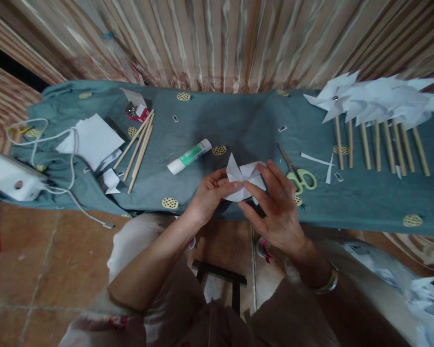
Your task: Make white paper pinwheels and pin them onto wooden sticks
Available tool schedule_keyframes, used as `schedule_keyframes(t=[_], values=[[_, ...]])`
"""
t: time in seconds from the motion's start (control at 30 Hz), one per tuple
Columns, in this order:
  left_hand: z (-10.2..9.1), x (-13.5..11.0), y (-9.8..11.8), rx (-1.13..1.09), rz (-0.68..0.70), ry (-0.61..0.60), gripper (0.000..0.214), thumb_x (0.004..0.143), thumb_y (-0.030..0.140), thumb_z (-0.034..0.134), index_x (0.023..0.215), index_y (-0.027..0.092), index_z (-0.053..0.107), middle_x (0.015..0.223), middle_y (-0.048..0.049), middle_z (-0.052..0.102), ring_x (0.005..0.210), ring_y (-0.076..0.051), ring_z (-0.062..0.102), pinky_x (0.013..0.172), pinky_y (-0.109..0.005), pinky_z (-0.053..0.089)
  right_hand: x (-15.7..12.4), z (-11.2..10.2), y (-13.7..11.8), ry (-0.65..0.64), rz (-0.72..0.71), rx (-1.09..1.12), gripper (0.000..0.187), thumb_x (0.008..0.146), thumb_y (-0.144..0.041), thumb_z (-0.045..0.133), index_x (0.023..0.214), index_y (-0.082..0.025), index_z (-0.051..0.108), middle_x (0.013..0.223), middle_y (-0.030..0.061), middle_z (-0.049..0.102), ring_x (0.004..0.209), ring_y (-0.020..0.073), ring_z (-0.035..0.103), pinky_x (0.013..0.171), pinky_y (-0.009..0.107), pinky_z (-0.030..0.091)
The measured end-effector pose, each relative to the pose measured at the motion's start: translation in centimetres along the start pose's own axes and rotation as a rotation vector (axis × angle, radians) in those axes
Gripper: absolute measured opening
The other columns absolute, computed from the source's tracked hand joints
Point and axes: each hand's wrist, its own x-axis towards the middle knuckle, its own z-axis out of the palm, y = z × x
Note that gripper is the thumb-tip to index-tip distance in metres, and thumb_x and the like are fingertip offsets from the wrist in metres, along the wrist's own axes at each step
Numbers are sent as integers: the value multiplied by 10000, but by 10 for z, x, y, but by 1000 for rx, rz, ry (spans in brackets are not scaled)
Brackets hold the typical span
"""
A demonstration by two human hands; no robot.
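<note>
A white paper pinwheel [234, 169] with folded blades is between my two hands, just over the front edge of the cloth-covered table. My left hand [211, 193] grips its left side, thumb pressed near the centre. My right hand [275, 205] has its index finger at the centre and other fingers on the right blade. Just right of my right hand lie scissors [300, 178] with pale green handles, partly behind the fingers. A glue stick [190, 156] with a green label lies to the left, beyond my left hand.
Finished pinwheels [383, 99] on sticks lie in a row at the right. At the left are loose wooden sticks [139, 154], a small open box [137, 108] of metal pieces, white paper sheets [96, 140] and a white power strip [14, 178] with cables. Paper strips [316, 160] lie beyond the scissors.
</note>
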Motion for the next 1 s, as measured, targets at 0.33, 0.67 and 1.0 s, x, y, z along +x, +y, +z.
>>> schedule_keyframes(t=[0.33, 0.67, 1.0], values=[[4, -2, 7, -30, -25, -32, 452, 588, 307, 875, 963, 128, 696, 784, -18, 723, 681, -132, 642, 705, -255, 477, 2, -15, -1, -84, 101, 159, 475, 993, -378, 395, 1452, -496, 367, 1629, -94, 244, 1514, 303, 232, 1189, 575, 304], [4, 1, 5, 14, -30, -44, 441, 591, 288, 877, 965, 124, 710, 831, -44, 742, 757, -161, 677, 783, -288, 491, 4, -16, 0, -34, 105, 175, 437, 966, -376, 436, 1388, -487, 458, 1566, -55, 374, 1480, 368, 295, 1122, 620, 372], [7, 2, 3, 20, -15, -17, 469, 592, 246, 885, 1014, 137, 713, 833, -30, 765, 706, -142, 682, 723, -257, 509, 4, -19, -1, -20, 100, 230, 414, 974, -374, 408, 1367, -448, 518, 1546, -27, 410, 1469, 386, 310, 1121, 638, 360]])
